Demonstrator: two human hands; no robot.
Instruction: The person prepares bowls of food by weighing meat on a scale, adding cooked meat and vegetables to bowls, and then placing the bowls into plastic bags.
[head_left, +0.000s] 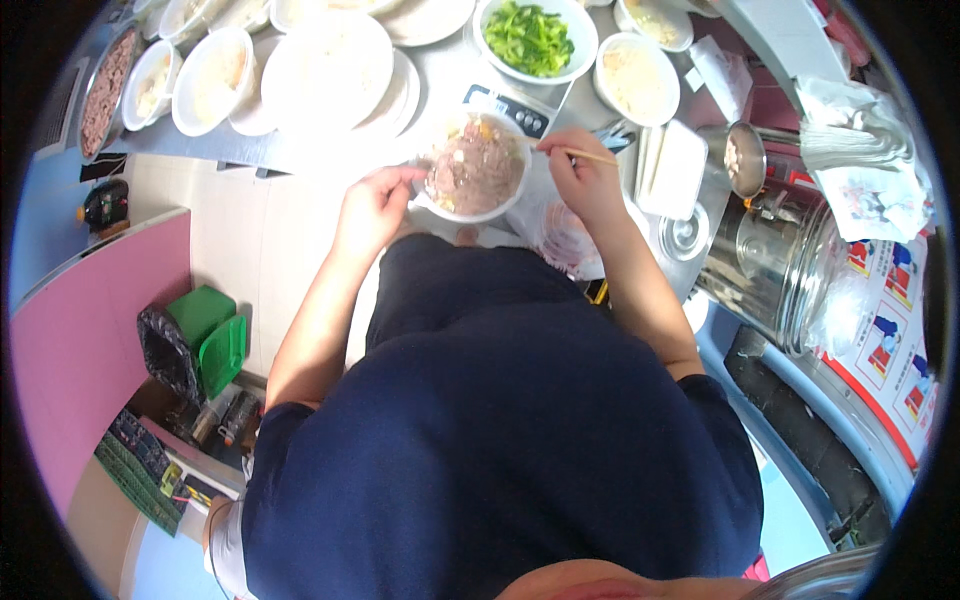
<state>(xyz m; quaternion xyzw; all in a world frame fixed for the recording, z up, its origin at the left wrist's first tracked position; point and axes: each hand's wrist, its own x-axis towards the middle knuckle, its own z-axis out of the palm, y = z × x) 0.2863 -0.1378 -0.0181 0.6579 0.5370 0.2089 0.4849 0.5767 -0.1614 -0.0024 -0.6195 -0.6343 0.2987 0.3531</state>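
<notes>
A round white bowl (491, 215) filled with sliced meat (480, 169) and some yellow and pale bits is in front of me at the counter's near edge. My left hand (379, 206) is at the bowl's left side, its index finger reaching to the rim; whether it grips anything is hidden. In my right hand (581, 172), at the bowl's right side, is a pair of light wooden chopsticks (592, 156). Their tips point left toward the food. Just behind the bowl sits a digital kitchen scale (529, 120), partly covered.
Leafy greens fill a white bowl (536, 73) behind the scale. Stacked white bowls (326, 75) and a metal tray of meat (109, 94) stand left. Rightward are a white container (675, 169), a metal pan (748, 169) and a large clear jar (780, 262). A green bin (202, 307) stands on the floor.
</notes>
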